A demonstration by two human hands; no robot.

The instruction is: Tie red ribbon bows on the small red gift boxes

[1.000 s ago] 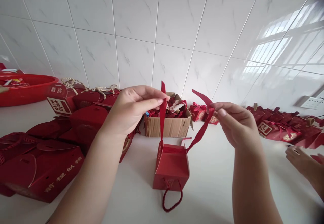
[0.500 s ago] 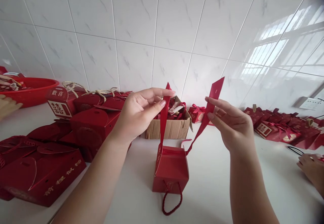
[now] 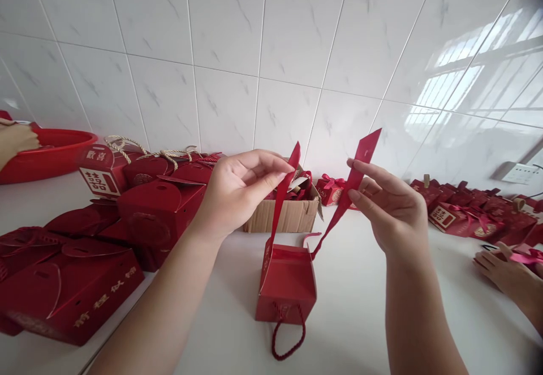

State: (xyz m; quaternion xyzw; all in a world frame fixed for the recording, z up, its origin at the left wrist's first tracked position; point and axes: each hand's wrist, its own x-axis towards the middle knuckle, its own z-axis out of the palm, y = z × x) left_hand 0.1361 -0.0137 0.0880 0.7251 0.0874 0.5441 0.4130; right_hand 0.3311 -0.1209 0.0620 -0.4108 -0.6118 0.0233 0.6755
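Note:
A small red gift box [image 3: 287, 285] with a cord handle stands on the white table in front of me. Two red ribbon ends rise from its top. My left hand [image 3: 237, 191] pinches the left ribbon end [image 3: 283, 199] between thumb and fingers. My right hand [image 3: 388, 205] pinches the right ribbon end [image 3: 351, 182], whose flat tip sticks up above the fingers. Both ribbons are pulled taut, apart from each other, above the box.
Larger red gift boxes [image 3: 68, 290] lie piled at the left, a red basin [image 3: 46, 151] behind them. A cardboard carton [image 3: 286, 215] of ribbons stands behind the small box. Small finished boxes [image 3: 470, 211] line the right. Another person's hand [image 3: 504, 273] rests at the right edge, another at the far left [image 3: 12, 140].
My right hand straightened its ribbon end upward, then held still. My left hand shifted slightly right, tilting its ribbon. The other person's right-edge hand moved in with a pink ribbon.

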